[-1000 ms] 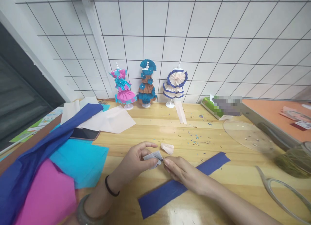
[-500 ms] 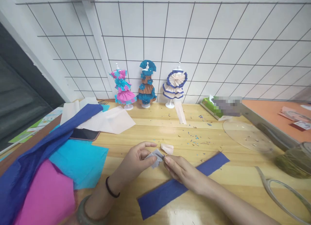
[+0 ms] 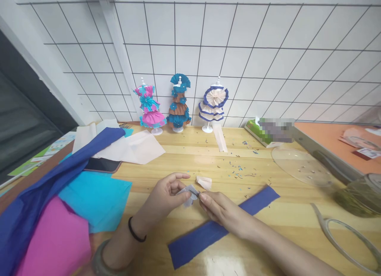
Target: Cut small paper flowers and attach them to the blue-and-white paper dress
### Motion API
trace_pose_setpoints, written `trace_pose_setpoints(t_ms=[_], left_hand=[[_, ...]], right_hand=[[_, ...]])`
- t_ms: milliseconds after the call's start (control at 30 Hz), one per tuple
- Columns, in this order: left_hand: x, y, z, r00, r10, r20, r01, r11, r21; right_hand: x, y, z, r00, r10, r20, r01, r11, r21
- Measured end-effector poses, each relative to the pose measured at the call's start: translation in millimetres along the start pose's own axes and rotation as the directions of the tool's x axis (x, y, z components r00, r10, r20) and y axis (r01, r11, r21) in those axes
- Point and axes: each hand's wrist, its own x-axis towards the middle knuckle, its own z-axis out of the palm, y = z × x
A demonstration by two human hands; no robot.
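The dark blue strip (image 3: 195,244) lies flat and diagonally on the wooden surface (image 3: 178,155) and serves as the reference. The pale grey piece (image 3: 188,192) is held between both hands, just beyond the strip's middle. The left hand (image 3: 168,192) pinches the piece between thumb and curled fingers, index finger extended. The right hand (image 3: 218,208), positioned over the strip, pinches the gathered end of the piece between thumb and forefinger.

Surface: a cream scrap (image 3: 204,183) lies near the strip on its far side. Small paper clippings (image 3: 238,168) are scattered farther beyond. Left of the strip are a blue sheet (image 3: 32,204), a turquoise sheet (image 3: 98,200), a magenta sheet (image 3: 59,240) and a partly covered phone (image 3: 102,165). Right of the strip are a pale ring (image 3: 325,224), a yellowish roll (image 3: 357,200) and a clear disc (image 3: 285,165).

Room: well beyond the strip, three miniature dress forms (image 3: 179,109) stand upright in a row before a white wall (image 3: 160,26) with dark grid lines. A dark panel (image 3: 26,85) stands far left of the strip.
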Motion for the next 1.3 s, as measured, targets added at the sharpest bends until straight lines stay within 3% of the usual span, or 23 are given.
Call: trace_pose_setpoints(t_ms=[500, 1000, 1300], left_hand=[[1.1, -2.6, 2.6, 0.999, -0.033, 0.0, 0.033, 0.999, -0.015], [2.1, -4.9, 8.4, 0.987, -0.158, 0.01, 0.156, 0.959, -0.239], [3.4, -17.0, 10.3, 0.988, -0.147, 0.047, 0.154, 0.923, -0.352]], right_hand=[[0.3, -1.0, 0.3, 1.0, 0.015, -0.019, -0.014, 0.999, 0.034], [2.3, 2.0, 0.6, 0.999, 0.009, -0.051, -0.003, 0.995, 0.097], [2.7, 5.0, 4.3, 0.997, 0.011, -0.076, 0.003, 0.985, 0.174]])
